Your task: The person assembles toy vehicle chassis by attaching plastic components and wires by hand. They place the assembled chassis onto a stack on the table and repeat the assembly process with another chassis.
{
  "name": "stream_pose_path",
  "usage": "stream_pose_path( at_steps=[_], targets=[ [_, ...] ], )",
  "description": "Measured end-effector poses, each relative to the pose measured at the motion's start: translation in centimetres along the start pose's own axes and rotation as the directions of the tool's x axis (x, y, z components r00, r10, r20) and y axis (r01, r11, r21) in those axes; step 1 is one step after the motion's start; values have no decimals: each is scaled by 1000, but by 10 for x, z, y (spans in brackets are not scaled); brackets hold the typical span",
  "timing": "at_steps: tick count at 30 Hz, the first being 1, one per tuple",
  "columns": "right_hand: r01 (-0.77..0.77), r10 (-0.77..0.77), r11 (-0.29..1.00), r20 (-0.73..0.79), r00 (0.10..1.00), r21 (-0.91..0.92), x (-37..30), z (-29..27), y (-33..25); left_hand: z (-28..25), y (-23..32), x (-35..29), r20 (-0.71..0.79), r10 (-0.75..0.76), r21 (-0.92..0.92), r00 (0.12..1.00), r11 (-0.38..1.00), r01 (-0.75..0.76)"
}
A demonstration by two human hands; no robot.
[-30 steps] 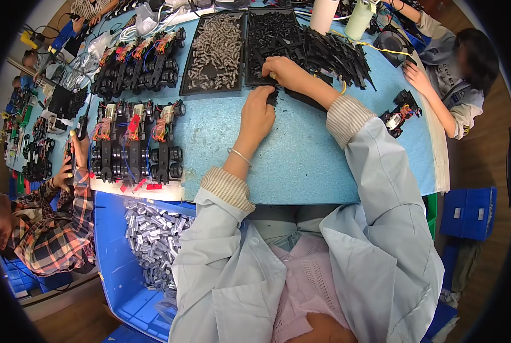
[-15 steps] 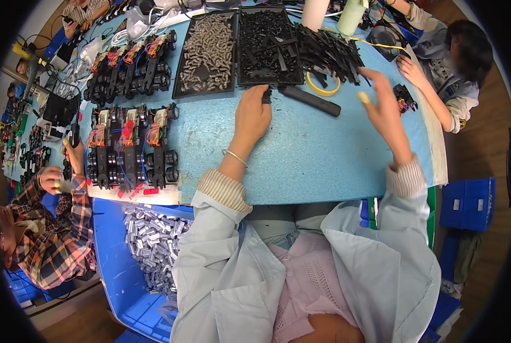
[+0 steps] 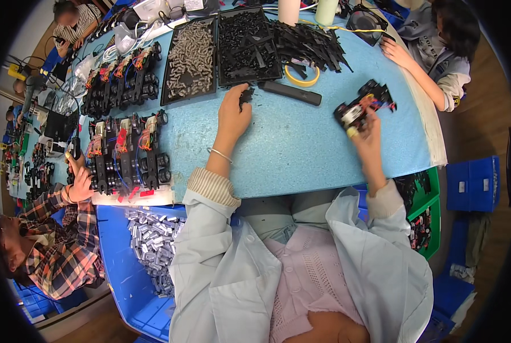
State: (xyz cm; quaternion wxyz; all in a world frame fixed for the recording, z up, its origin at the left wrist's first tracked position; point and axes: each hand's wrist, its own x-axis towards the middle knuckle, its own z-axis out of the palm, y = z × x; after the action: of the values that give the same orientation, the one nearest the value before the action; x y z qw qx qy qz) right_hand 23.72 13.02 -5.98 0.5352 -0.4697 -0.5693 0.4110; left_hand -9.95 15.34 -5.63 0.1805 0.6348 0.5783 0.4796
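My right hand [image 3: 368, 143] grips a small wheeled car chassis [image 3: 365, 108], black with red and blue wires and a pale motor part, held up over the right side of the blue table mat. Its outline is slightly blurred. On the mat by the front edge of the black parts tray [image 3: 248, 81], my left hand [image 3: 234, 114] has its fingers closed round small black plastic pieces [image 3: 245, 98]; their exact kind cannot be made out. Just right of that hand lies a black, stick-shaped tool [image 3: 290, 93]. Beyond it rests a yellow tape roll [image 3: 302, 83].
A tray of screws or similar small metal parts [image 3: 190, 60] stands left of the black tray. Black strips [image 3: 315, 46] are heaped behind the tape. Rows of wheeled chassis [image 3: 128, 154] fill the left side. A blue bin [image 3: 146, 308] sits below. Co-workers' hands [image 3: 397, 52] are nearby.
My right hand, empty before, has taken hold of the chassis at the right and brought it leftward and nearer. My left hand stays by the tray. The whole view has shifted slightly.
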Motion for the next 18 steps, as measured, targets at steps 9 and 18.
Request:
stream_pose_path(
  at_steps=[9,18],
  targets=[
    [55,77,976,575,814,-210,-20,51,-99,-8,95,-55,260,299,197,918,915,-353],
    [701,-146,591,802,579,-399,183,164,-36,-6,109,-85,313,224,368,923,867,-335]
  ],
)
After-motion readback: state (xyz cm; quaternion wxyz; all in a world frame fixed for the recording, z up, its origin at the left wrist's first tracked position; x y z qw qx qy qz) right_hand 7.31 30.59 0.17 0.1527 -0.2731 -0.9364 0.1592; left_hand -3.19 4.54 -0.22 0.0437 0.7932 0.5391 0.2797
